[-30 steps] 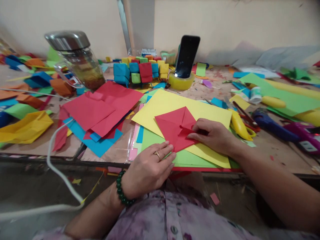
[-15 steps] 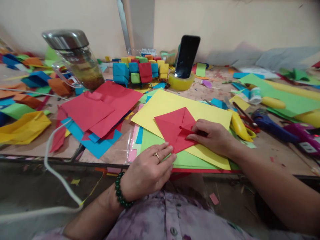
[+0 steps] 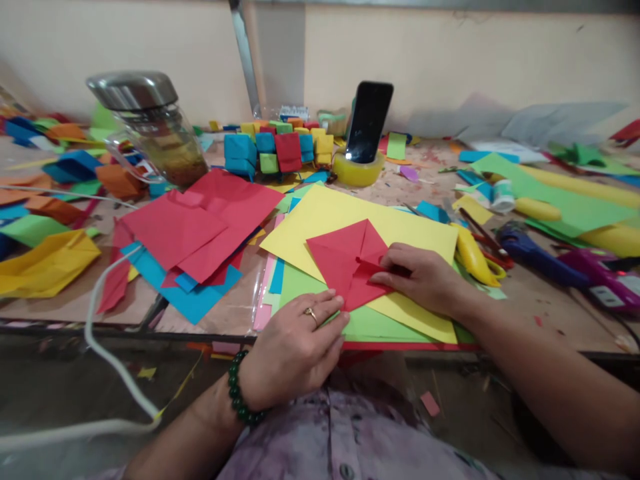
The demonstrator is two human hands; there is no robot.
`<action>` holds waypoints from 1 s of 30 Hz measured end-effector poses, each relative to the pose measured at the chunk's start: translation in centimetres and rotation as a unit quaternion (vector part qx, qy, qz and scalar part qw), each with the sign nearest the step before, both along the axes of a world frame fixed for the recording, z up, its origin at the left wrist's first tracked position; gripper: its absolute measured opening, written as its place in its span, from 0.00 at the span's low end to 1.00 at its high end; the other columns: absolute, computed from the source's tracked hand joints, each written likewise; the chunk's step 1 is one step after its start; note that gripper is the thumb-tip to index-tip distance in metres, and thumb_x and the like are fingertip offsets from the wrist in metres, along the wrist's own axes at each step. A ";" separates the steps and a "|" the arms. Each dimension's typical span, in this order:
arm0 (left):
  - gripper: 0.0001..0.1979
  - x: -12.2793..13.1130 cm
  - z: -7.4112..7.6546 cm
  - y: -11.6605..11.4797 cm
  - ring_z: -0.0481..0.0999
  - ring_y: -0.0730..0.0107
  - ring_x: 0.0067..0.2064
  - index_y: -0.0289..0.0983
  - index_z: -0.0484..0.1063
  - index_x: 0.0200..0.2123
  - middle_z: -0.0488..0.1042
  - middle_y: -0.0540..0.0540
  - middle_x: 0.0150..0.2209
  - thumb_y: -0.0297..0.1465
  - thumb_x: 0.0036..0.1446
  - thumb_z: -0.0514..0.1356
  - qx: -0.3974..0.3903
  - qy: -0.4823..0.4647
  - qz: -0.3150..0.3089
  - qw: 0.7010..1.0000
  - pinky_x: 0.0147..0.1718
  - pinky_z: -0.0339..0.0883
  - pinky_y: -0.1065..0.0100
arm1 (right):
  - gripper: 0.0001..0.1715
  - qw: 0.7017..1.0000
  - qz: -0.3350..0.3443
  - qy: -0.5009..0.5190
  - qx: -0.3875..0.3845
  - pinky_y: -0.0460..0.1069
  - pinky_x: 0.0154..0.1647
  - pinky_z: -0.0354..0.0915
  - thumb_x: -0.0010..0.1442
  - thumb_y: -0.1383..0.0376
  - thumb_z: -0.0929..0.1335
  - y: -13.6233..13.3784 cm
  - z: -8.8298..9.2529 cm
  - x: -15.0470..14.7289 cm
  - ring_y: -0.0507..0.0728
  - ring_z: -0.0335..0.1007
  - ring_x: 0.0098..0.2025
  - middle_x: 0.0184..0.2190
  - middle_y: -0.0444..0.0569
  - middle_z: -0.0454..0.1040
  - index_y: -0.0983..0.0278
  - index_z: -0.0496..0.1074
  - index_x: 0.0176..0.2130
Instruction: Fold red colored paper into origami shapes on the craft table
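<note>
A folded red paper square (image 3: 334, 257), its corners turned in to the middle, lies on a yellow sheet (image 3: 400, 230) that tops a stack with green sheets (image 3: 300, 287) beneath. My right hand (image 3: 425, 277) pinches the raised right-hand flap of the red paper between thumb and fingers. At the near corner rest the fingertips of my left hand (image 3: 305, 340), its fingers stretched out and lying flat along the stack's front edge. Part of the red paper's right side is hidden under my right hand.
Red sheets (image 3: 175, 227) over blue paper lie to the left, near a glass tea mug (image 3: 170, 143). Behind the stack stand small folded paper boxes (image 3: 289, 152) and a phone (image 3: 369, 123) in a yellow tape roll (image 3: 357, 170). Yellow-handled scissors (image 3: 473, 253) and a glue gun (image 3: 543, 257) are right.
The view has tilted up slightly, so the scene sits a little lower. My right hand keeps its pinch on the red flap, and my left hand stays at the near corner.
</note>
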State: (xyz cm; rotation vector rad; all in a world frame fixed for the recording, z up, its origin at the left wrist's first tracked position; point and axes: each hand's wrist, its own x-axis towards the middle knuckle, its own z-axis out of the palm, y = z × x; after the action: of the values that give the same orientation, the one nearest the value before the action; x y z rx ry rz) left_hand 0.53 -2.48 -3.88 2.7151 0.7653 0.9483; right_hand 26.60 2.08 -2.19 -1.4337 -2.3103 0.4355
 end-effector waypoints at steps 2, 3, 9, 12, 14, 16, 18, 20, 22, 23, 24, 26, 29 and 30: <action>0.14 0.1 0.0 -0.1 0.72 0.56 0.54 0.31 0.74 0.47 0.75 0.38 0.50 0.26 0.58 0.57 -0.010 0.001 0.002 1.000 0.53 0.70 0.56 | 0.17 1.000 0.002 0.003 -0.001 0.47 0.29 0.56 0.60 0.54 0.68 0.0 0.0 0.0 0.52 0.61 0.27 0.26 0.44 0.66 0.62 0.66 0.26; 0.15 0.1 0.0 -0.1 0.72 0.56 0.54 0.31 0.73 0.48 0.75 0.38 0.51 0.26 0.58 0.57 -0.017 0.001 0.005 1.000 0.53 0.70 0.56 | 0.17 1.000 0.001 0.004 -0.002 0.47 0.28 0.56 0.60 0.54 0.68 0.0 0.0 0.0 0.52 0.61 0.27 0.26 0.44 0.66 0.62 0.66 0.26; 0.22 0.2 -0.2 -0.3 0.72 0.55 0.54 0.31 0.68 0.55 0.75 0.38 0.51 0.30 0.58 0.58 -0.025 0.005 0.014 1.000 0.52 0.70 0.55 | 0.19 1.000 -0.004 0.009 -0.003 0.46 0.27 0.56 0.59 0.54 0.68 0.1 0.1 0.0 0.51 0.60 0.26 0.25 0.43 0.65 0.62 0.63 0.24; 0.19 0.3 -0.2 -0.3 0.72 0.54 0.53 0.33 0.70 0.53 0.75 0.38 0.50 0.30 0.58 0.58 -0.022 0.002 0.016 1.000 0.51 0.71 0.54 | 0.20 1.000 -0.016 0.020 -0.008 0.46 0.27 0.56 0.59 0.52 0.68 0.1 0.1 -0.1 0.51 0.59 0.26 0.24 0.43 0.65 0.62 0.63 0.24; 0.18 0.3 -0.2 -0.3 0.72 0.54 0.53 0.33 0.71 0.52 0.75 0.39 0.50 0.30 0.58 0.58 -0.024 0.002 0.018 1.000 0.51 0.71 0.53 | 0.21 0.999 -0.027 0.028 -0.012 0.46 0.27 0.56 0.58 0.51 0.68 0.1 -0.1 0.0 0.51 0.59 0.25 0.23 0.43 0.65 0.62 0.63 0.24; 0.18 0.4 -0.2 -0.3 0.72 0.54 0.54 0.33 0.71 0.52 0.75 0.39 0.50 0.30 0.58 0.58 -0.027 0.002 0.018 0.999 0.51 0.70 0.53 | 0.21 0.999 -0.035 0.037 -0.014 0.47 0.26 0.56 0.58 0.51 0.68 0.2 -0.3 0.0 0.51 0.58 0.25 0.23 0.42 0.65 0.62 0.64 0.24; 0.18 0.4 -0.1 -0.4 0.71 0.54 0.54 0.33 0.71 0.51 0.75 0.39 0.50 0.30 0.58 0.58 -0.031 0.002 0.018 0.999 0.51 0.70 0.54 | 0.21 0.998 -0.043 0.043 -0.013 0.47 0.26 0.56 0.57 0.50 0.68 0.2 -0.5 0.0 0.51 0.59 0.25 0.23 0.42 0.65 0.62 0.65 0.24; 0.18 0.4 0.0 -0.4 0.72 0.55 0.53 0.33 0.71 0.51 0.75 0.39 0.49 0.30 0.57 0.58 -0.034 0.002 0.017 0.999 0.51 0.70 0.54 | 0.21 0.998 -0.053 0.041 -0.010 0.47 0.26 0.56 0.57 0.50 0.69 0.3 -0.5 0.0 0.51 0.59 0.25 0.23 0.43 0.66 0.62 0.65 0.24; 0.18 0.4 0.1 -0.4 0.72 0.55 0.53 0.32 0.71 0.51 0.75 0.39 0.49 0.30 0.57 0.58 -0.035 0.002 0.016 0.999 0.52 0.70 0.55 | 0.21 0.997 -0.061 0.036 -0.008 0.47 0.26 0.56 0.56 0.50 0.69 0.3 -0.5 -0.1 0.52 0.60 0.25 0.23 0.43 0.67 0.62 0.65 0.24; 0.18 0.4 0.1 -0.4 0.72 0.55 0.53 0.32 0.71 0.51 0.75 0.39 0.49 0.30 0.57 0.58 -0.034 0.001 0.016 0.999 0.52 0.70 0.55 | 0.21 0.997 -0.063 0.035 -0.007 0.47 0.26 0.56 0.56 0.50 0.69 0.3 -0.4 -0.2 0.52 0.60 0.25 0.23 0.43 0.67 0.62 0.65 0.24; 0.18 0.4 0.1 -0.4 0.72 0.55 0.53 0.32 0.71 0.50 0.75 0.39 0.49 0.30 0.57 0.58 -0.034 0.000 0.016 0.999 0.52 0.70 0.55 | 0.21 0.997 -0.065 0.033 -0.008 0.47 0.26 0.56 0.56 0.49 0.69 0.3 -0.4 -0.2 0.52 0.60 0.25 0.23 0.43 0.67 0.62 0.65 0.24; 0.18 0.4 0.1 -0.3 0.71 0.55 0.53 0.32 0.71 0.51 0.75 0.40 0.49 0.30 0.57 0.58 -0.037 0.000 0.014 0.999 0.52 0.69 0.55 | 0.22 0.997 -0.070 0.033 -0.012 0.47 0.26 0.56 0.55 0.49 0.69 0.3 -0.3 -0.3 0.52 0.60 0.25 0.23 0.43 0.67 0.62 0.65 0.23; 0.18 0.5 0.0 -0.3 0.71 0.55 0.53 0.32 0.71 0.50 0.75 0.40 0.49 0.31 0.57 0.58 -0.042 0.005 0.013 0.999 0.53 0.69 0.56 | 0.22 0.996 -0.079 0.032 -0.019 0.47 0.25 0.56 0.54 0.49 0.70 0.4 -0.4 -0.4 0.52 0.60 0.24 0.23 0.43 0.67 0.62 0.64 0.23; 0.18 0.5 0.0 -0.3 0.70 0.55 0.53 0.32 0.72 0.50 0.75 0.40 0.49 0.30 0.57 0.58 -0.042 0.006 0.014 0.999 0.53 0.68 0.56 | 0.22 0.996 -0.079 0.032 -0.022 0.47 0.25 0.56 0.54 0.49 0.70 0.4 -0.4 -0.4 0.52 0.60 0.25 0.23 0.43 0.67 0.62 0.64 0.23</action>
State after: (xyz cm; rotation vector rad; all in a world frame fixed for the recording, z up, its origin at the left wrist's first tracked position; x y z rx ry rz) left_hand 1.03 -2.77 -3.85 2.6462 0.8289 0.8853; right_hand 26.23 2.50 -2.61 -1.5864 -2.1300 0.4805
